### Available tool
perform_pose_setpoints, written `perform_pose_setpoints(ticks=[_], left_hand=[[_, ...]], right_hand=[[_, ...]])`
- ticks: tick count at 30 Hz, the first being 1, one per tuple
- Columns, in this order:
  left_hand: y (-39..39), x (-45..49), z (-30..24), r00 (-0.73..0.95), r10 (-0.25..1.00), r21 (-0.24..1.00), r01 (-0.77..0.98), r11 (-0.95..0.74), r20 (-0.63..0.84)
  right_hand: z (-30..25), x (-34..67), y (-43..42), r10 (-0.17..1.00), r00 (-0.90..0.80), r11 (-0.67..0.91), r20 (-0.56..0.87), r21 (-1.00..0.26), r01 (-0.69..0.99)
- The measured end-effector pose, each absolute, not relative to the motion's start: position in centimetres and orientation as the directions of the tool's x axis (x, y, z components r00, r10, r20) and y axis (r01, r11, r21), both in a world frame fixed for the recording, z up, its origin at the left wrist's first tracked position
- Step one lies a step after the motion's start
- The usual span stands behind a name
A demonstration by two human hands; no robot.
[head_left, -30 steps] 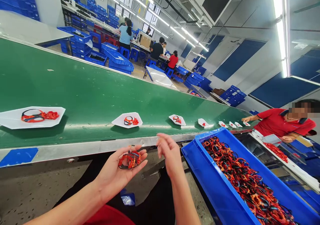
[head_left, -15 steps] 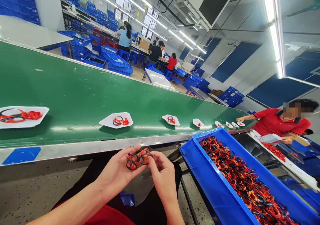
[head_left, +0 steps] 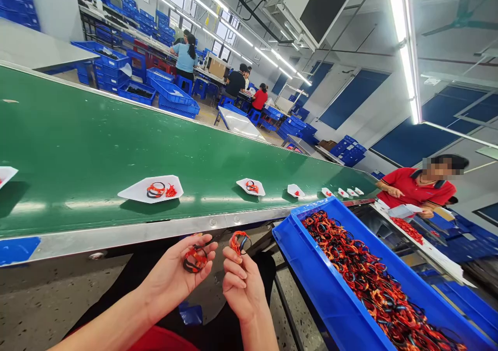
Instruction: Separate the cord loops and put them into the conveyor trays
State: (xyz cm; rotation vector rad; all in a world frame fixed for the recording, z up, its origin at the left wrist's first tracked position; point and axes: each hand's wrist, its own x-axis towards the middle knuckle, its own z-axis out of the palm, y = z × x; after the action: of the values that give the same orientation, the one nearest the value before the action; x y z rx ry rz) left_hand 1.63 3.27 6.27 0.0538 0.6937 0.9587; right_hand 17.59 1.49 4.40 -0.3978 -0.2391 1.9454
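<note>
My left hand (head_left: 181, 268) is turned palm up with its fingers curled around an orange-red and black ring-shaped band (head_left: 195, 259); whether more than one lies there I cannot tell. Beside it, apart by a small gap, my right hand (head_left: 245, 286) pinches another orange and black band (head_left: 239, 243) between thumb and fingers, held upright. Both hands are in front of the green conveyor belt (head_left: 97, 138), over my lap. To their right stands a blue bin (head_left: 311, 278) heaped with many such bands (head_left: 361, 268).
White pointed trays (head_left: 134, 191) with red pieces, some also with a band, sit along the belt. The belt's metal edge (head_left: 155, 235) runs just beyond my hands. A co-worker in a red shirt (head_left: 406, 187) is at the far right, near a heap of red pieces (head_left: 406, 230).
My hands have drawn apart, the right one now lifting one band away from the left palm. The trays appear further left, and the co-worker's hand has come back from the belt.
</note>
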Motion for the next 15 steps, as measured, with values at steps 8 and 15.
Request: perform_pose_setpoints(ticks=[8, 15], left_hand=[[3.2, 1.7, 6.4, 0.381, 0.757, 0.343, -0.720, 0.603, -0.531], [3.2, 1.6, 6.4, 0.395, 0.743, 0.324, -0.716, 0.618, -0.541]], right_hand=[[4.7, 17.5, 1.6, 0.923, -0.343, -0.384, -0.174, -0.355, -0.852], [4.6, 18.0, 3.4, 0.963, 0.009, -0.193, -0.269, -0.714, -0.673]])
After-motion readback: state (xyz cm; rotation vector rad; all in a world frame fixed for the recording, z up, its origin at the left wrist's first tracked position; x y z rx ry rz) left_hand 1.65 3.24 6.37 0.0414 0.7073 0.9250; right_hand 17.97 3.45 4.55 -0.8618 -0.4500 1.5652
